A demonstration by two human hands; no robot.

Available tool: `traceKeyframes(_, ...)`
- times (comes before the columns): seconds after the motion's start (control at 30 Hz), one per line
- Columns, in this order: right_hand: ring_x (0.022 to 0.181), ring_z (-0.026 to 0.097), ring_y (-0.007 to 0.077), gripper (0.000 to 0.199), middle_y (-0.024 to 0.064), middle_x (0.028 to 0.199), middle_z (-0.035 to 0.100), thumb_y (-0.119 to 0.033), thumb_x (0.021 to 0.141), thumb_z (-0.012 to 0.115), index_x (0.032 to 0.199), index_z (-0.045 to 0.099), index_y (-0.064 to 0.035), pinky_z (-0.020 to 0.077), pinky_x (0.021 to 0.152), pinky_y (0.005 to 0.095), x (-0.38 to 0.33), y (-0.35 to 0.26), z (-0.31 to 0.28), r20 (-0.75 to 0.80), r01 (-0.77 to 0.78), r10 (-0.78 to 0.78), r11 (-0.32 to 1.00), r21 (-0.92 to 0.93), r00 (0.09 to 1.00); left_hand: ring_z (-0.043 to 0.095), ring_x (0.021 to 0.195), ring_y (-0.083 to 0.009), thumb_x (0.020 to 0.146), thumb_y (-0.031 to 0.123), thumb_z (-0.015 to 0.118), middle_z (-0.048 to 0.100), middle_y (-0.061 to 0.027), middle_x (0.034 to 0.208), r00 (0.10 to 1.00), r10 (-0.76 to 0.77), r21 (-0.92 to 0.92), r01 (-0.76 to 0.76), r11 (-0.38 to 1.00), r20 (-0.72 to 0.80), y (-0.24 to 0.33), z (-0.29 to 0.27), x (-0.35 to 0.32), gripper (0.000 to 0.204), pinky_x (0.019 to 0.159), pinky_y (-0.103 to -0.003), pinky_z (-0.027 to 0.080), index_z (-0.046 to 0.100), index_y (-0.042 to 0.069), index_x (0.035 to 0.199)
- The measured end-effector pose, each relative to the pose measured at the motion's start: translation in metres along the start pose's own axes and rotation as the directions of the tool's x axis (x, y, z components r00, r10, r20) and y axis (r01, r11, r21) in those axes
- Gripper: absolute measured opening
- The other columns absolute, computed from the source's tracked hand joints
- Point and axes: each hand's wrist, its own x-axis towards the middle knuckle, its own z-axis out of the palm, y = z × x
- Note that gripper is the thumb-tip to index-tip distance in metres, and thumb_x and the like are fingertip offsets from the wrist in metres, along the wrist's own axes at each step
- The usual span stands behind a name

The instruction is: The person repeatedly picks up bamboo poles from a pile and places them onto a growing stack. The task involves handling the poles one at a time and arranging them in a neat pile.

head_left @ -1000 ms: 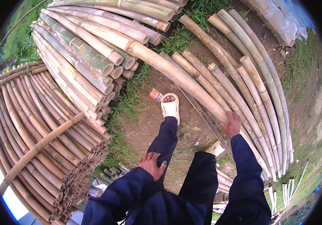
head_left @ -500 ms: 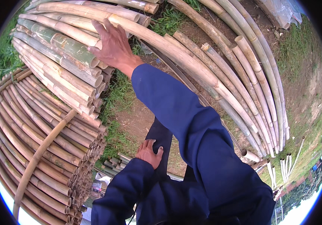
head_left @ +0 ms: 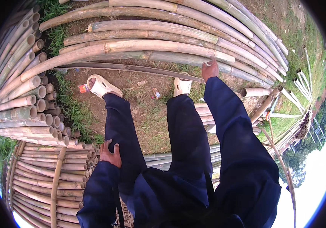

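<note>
Right hand (head_left: 210, 70) shifted rightward, pole (head_left: 132, 46) at fingertips, grasp unclear, left hand (head_left: 110, 154) loose on leg (head_left: 118, 121)

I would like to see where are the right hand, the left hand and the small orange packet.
Right hand (head_left: 210, 71): head view, back of the hand.
Left hand (head_left: 110, 154): head view, back of the hand.
Orange packet (head_left: 83, 88): head view, its middle.

The bamboo pole (head_left: 163, 46) is pale tan, sleeves (head_left: 227, 110) navy, sandals (head_left: 104, 87) cream.

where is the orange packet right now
In the head view, the orange packet lies on the ground left of centre, beside the toe of the left cream sandal.
</note>
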Motion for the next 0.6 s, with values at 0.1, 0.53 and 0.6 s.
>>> traceKeyframes(0.1, 0.12, 0.064, 0.0426, 0.07, 0.032, 0.126, 0.066, -0.028, 0.085, 0.073, 0.139, 0.052, 0.0114, 0.0496, 0.104, 0.0466, 0.065, 0.108, -0.028, -0.056, -0.252, 0.247, 0.962, -0.104, 0.967, 0.057, 0.125, -0.0415, 0.094, 0.022, 0.068, 0.062, -0.0228, 0.128, 0.999, 0.027, 0.077, -0.025, 0.997, -0.02, 0.008, 0.019, -0.003, 0.037, 0.108, -0.048, 0.044, 0.063, 0.001, 0.124)
traceKeyframes(0.53, 0.122, 0.061, 0.0292, 0.076, 0.0159, 0.132, 0.065, -0.052, 0.096, 0.068, 0.154, 0.046, -0.0084, 0.047, 0.104, 0.0443, 0.199, 0.326, 0.036, 0.216, -0.517, 0.51, 0.576, 0.633, 0.833, 0.049, 0.136, -0.0385, 0.093, 0.038, 0.066, 0.056, -0.0159, 0.142, 0.983, -0.181, 0.276, 0.181, 0.944, -0.023, 0.053, 0.062, -0.02, 0.052, 0.117, -0.049, 0.036, 0.062, 0.005, 0.132)
traceKeyframes(0.6, 0.113, 0.062, 0.027, 0.069, 0.0127, 0.123, 0.065, -0.047, 0.097, 0.068, 0.152, 0.046, -0.0135, 0.0487, 0.098, 0.0465, 0.194, 0.324, 0.035, 0.188, -0.476, 0.454, 0.681, 0.557, 0.871, 0.05, 0.136, -0.0381, 0.092, 0.039, 0.066, 0.055, -0.0154, 0.144, 0.979, -0.198, 0.247, 0.202, 0.948, -0.042, 0.057, 0.065, -0.021, 0.052, 0.117, -0.05, 0.036, 0.062, 0.007, 0.133)
